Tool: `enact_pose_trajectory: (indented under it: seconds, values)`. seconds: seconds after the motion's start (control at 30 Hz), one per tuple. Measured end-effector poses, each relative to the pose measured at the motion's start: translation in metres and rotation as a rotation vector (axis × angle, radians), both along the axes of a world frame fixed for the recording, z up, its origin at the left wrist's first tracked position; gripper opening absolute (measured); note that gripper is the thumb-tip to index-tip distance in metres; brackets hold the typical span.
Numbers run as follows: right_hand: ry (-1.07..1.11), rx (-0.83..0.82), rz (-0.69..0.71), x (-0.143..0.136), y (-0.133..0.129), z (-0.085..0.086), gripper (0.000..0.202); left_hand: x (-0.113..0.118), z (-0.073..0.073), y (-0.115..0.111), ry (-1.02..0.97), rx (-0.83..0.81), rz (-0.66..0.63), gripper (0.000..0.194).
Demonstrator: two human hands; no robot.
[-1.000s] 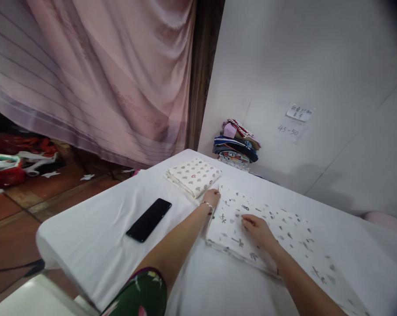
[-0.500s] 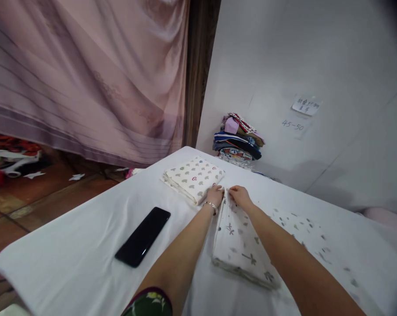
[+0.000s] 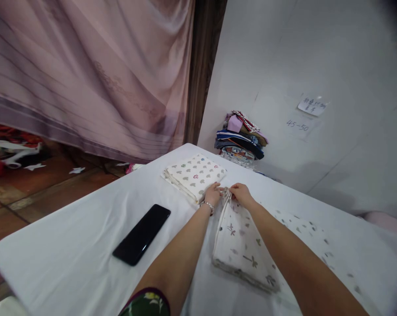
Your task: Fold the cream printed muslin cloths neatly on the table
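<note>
- Step in hand, by judgement: gathering and lifting the far corner of a soft white fabric with grey prints, folded in many layers (image 3: 233, 241), probably to straighten or fold it.
- Requirement for the next move, by judgement: a secure pinch on every layer to be carried, even tension along the raised left fold, and no dragging of the layers beneath.
- Location: on the white-covered table (image 3: 86, 228), between its left edge and its wall-side edge; just nearer than the cream folded fabric with grey and red motifs (image 3: 198, 173) by the far corner.
- Right hand (image 3: 240, 194): in a pinch on the gathered corner, thumb against fingertips.
- Left hand (image 3: 213, 195): at the same corner, with fingers extended toward it; impossible to tell whether gripping or merely touching.
- Appearance: white ground with scattered grey palm trees and small leaf-like shapes, some greenish; puckered and raised at the gathered corner, creased down the left side, flatter toward the near end, with stacked layers exposed there.
- Beyond the right forearm (image 3: 290, 250): flat, similarly printed fabric (image 3: 298, 224) toward the wall-side edge; connection hidden.
- Near the left edge: black, glossy, rectangular smartphone (image 3: 141, 235), clear of the folds.
</note>
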State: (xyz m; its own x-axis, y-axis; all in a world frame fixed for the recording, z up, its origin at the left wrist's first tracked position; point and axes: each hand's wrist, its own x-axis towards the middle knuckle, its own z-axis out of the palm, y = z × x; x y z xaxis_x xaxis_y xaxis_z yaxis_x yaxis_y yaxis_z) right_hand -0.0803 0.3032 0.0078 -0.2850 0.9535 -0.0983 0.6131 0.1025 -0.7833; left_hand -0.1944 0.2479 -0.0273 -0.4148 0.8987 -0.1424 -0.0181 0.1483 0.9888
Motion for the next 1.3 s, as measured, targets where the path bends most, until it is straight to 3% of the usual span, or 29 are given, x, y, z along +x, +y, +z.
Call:
enact_pose_trajectory:
  seconds: [0.2,0.4,0.6,0.8,1.0,1.3]
  values:
    - [0.093,-0.029,-0.006,0.001,-0.004,0.007,0.005,0.001,0.000,-0.006,0.149,0.067,0.036,0.024]
    - [0.135,-0.034,-0.001,0.004,-0.001,0.007,0.004,0.007,0.000,-0.011,0.412,0.174,-0.062,0.026]
    - [0.116,-0.015,0.012,0.005,-0.002,0.007,0.006,0.006,0.004,-0.015,0.662,0.062,-0.091,0.018]
    - [0.013,0.053,0.052,0.007,-0.003,0.004,0.008,0.008,0.008,-0.016,0.816,0.041,-0.130,0.024]
    - [-0.190,0.113,0.091,0.010,0.005,0.000,0.034,0.009,0.010,-0.017,0.952,0.012,-0.165,0.024]
    - [-0.329,0.207,0.097,0.010,0.004,0.009,0.033,0.012,0.009,-0.017,0.957,-0.063,-0.115,0.016]
